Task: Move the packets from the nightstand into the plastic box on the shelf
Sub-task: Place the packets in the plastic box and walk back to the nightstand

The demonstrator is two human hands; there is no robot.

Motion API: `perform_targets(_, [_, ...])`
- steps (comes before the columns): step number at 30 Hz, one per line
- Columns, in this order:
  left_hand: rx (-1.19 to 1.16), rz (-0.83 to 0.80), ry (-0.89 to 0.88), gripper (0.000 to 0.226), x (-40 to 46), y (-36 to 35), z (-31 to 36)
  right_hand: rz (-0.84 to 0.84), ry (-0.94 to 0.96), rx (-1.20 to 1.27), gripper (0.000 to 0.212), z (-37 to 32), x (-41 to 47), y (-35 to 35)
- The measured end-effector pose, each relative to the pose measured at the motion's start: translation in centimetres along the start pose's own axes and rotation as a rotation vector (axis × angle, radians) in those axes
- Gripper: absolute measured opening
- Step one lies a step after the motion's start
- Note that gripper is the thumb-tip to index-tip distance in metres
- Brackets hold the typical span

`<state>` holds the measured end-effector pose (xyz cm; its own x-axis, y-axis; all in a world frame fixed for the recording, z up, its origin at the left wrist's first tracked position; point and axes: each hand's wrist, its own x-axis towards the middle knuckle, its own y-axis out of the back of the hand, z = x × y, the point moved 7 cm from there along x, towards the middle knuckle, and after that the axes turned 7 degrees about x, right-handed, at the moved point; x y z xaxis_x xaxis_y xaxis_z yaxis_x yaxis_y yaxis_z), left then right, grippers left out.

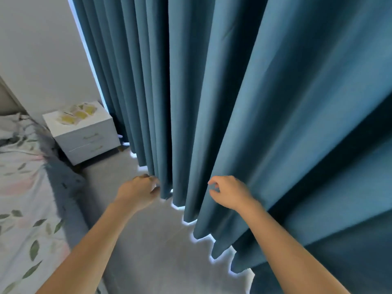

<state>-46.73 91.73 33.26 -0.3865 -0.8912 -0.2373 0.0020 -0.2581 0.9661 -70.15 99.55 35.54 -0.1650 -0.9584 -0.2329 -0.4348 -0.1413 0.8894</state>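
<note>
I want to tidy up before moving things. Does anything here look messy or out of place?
Only the packets: several yellow ones lie loosely scattered and overlapping on top of the white nightstand, not stacked. The image is too blurred to count them. Nothing looks spilled or damaged, and both hands hold nothing.

The nightstand stands at the far left, in the corner between the wall behind it and the curtain to its right. The packets lie in a cluster on its top. The bed runs along the left edge, with the nightstand just beyond its side. The floor lies between the bed and the curtain, which hangs across the middle and right. The left hand and right hand reach forward over the floor, side by side and apart, both near the curtain's lower folds.
</note>
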Motion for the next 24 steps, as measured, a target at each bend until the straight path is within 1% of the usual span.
perform_targets(2, [0.009, -0.019, 0.045, 0.035, 1.8, 0.2, -1.7, -0.008, 0.066, -0.022, 0.033, -2.0, 3.3, 0.3])
perform_targets(5, [-0.028, 0.014, 0.130, 0.036, 4.0, 0.6, -4.6, -0.048, 0.143, -0.027, 0.033, -4.9, 8.4, 0.2])
perform_targets(8, [-0.028, 0.017, 0.176, 0.037, 6.8, 1.3, -7.5, -0.092, 0.209, -0.042, 0.033, -7.7, 13.8, 0.1])
perform_targets(14, [-0.012, 0.055, 0.304, 0.039, 14.4, 3.9, -14.1, -0.108, 0.332, -0.130, 0.047, -13.3, 26.9, 1.2])
perform_targets(18, [-0.068, 0.034, 0.403, 0.039, 17.2, 4.9, -18.4, -0.177, 0.447, -0.194, 0.049, -19.4, 34.1, 1.0])
perform_targets(21, [-0.103, 0.046, 0.505, 0.039, 18.2, 6.1, -23.2, -0.197, 0.542, -0.216, 0.047, -24.9, 38.5, 0.1])
perform_targets(24, [-0.148, 0.023, 0.605, 0.038, 19.3, 6.8, -28.8, -0.201, 0.629, -0.195, 0.050, -30.5, 42.6, -1.6])
